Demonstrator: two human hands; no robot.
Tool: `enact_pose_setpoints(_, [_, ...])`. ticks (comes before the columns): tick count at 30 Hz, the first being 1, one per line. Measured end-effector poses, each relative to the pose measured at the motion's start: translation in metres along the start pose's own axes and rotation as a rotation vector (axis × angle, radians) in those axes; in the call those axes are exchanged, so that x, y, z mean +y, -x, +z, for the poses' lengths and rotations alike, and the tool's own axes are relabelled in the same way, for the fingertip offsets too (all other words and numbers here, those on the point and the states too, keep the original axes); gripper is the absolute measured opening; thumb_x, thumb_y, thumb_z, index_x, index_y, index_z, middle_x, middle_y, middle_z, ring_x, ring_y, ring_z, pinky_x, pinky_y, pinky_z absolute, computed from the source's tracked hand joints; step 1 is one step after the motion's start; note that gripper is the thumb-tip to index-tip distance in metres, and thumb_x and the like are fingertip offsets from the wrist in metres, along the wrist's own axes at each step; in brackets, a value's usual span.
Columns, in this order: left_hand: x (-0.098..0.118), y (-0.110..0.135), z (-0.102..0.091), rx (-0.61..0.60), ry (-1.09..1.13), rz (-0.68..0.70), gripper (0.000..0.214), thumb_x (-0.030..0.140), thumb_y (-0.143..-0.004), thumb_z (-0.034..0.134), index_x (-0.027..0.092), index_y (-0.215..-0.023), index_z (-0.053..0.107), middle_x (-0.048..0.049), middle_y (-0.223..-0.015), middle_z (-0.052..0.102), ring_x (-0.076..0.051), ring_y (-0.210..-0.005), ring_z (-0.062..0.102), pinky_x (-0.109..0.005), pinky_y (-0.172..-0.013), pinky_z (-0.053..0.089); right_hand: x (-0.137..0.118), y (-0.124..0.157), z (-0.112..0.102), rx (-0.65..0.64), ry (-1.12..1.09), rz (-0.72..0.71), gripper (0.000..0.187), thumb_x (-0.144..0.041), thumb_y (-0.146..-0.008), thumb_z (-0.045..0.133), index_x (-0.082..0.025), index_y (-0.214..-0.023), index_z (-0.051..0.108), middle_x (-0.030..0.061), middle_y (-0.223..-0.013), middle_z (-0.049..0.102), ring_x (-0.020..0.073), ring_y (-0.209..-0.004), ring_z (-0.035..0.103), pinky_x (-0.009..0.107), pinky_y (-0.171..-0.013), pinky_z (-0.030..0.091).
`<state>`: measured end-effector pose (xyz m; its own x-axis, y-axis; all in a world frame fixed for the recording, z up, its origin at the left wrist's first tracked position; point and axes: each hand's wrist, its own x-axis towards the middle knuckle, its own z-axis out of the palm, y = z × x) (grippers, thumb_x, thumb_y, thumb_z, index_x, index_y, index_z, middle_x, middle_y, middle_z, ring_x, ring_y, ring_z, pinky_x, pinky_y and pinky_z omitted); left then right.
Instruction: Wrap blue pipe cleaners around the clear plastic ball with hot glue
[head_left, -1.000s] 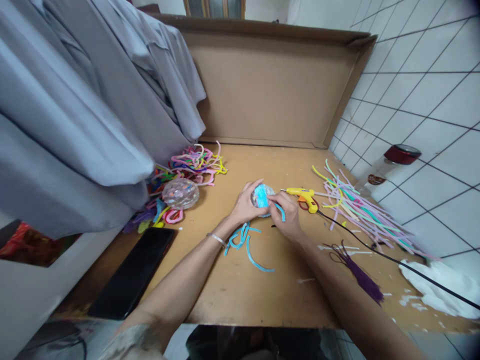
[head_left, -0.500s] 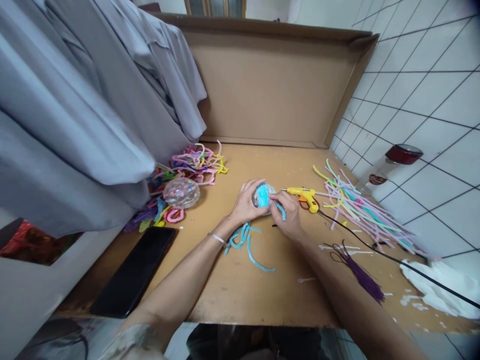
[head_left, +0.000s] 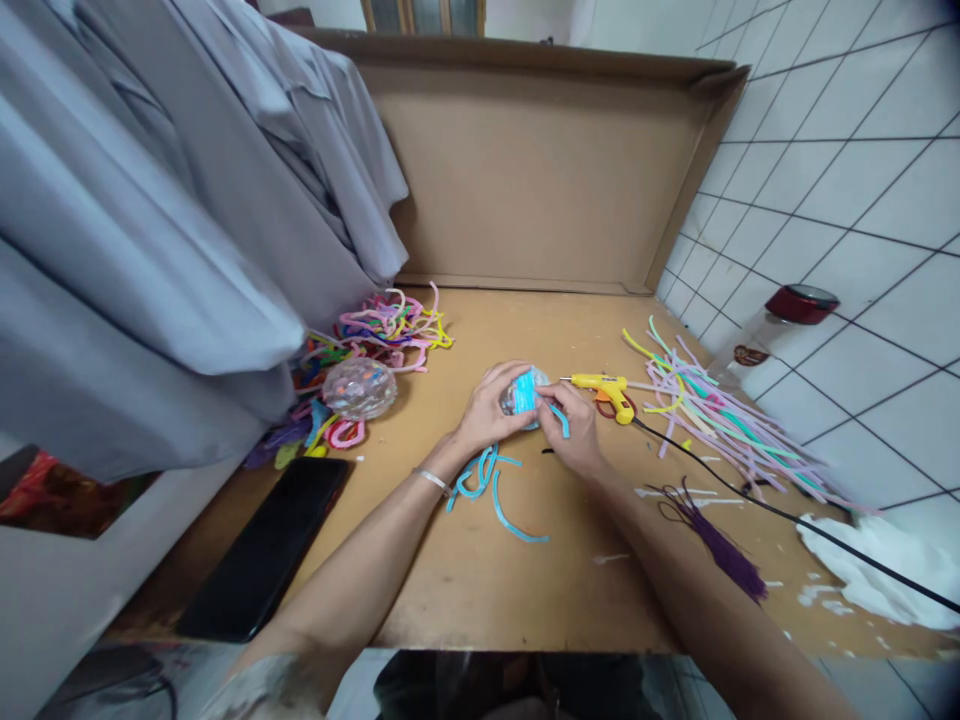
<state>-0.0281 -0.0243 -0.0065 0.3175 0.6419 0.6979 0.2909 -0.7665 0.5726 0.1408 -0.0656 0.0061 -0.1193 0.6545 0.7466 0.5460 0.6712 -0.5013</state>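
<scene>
My left hand [head_left: 491,410] is closed round a clear faceted ball [head_left: 525,392] partly wrapped in blue pipe cleaner, held just above the table's middle. My right hand [head_left: 574,430] pinches the free blue pipe cleaner end [head_left: 559,418] against the ball's right side. Loose blue pipe cleaner pieces [head_left: 491,485] lie on the cardboard table [head_left: 480,580] right below my wrists.
A second clear ball [head_left: 360,388] sits left beside a heap of coloured pipe cleaners [head_left: 382,330]. A yellow glue gun [head_left: 604,390] with black cord, pastel pipe cleaners [head_left: 712,415], a purple tassel [head_left: 720,545], a red-lidded jar [head_left: 780,325] lie right. A black phone [head_left: 266,545] and grey cloth [head_left: 150,230] are left.
Both hands stay on the blue-wrapped ball with only slight finger shifts; the view has nudged a little.
</scene>
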Motion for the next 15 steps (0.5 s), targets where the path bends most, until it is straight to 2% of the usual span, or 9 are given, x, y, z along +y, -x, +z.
enact_pose_setpoints(7, [0.001,-0.0021,-0.0023,-0.006,-0.02,0.063,0.054,0.039,-0.076,0.073,0.019,-0.123,0.06,-0.0144,-0.125,0.063,-0.028,-0.119,0.059,-0.047,-0.104,0.047,-0.0003,0.0004,0.0005,0.008,-0.004,-0.005,0.015,-0.018,-0.087,0.051,-0.02,-0.094,0.064,0.0046,-0.082,0.066,0.018,-0.075,0.062,0.031,-0.067,0.049])
enact_pose_setpoints(15, [0.0011,-0.0018,-0.0007,-0.01,0.011,0.03,0.05,0.035,-0.076,0.073,0.018,-0.122,0.062,-0.0139,-0.126,0.063,-0.026,-0.119,0.06,-0.046,-0.104,0.048,-0.0009,-0.0004,-0.0007,-0.006,-0.015,0.011,0.014,-0.02,-0.087,0.051,-0.021,-0.093,0.064,0.0047,-0.084,0.067,0.019,-0.077,0.062,0.032,-0.07,0.049])
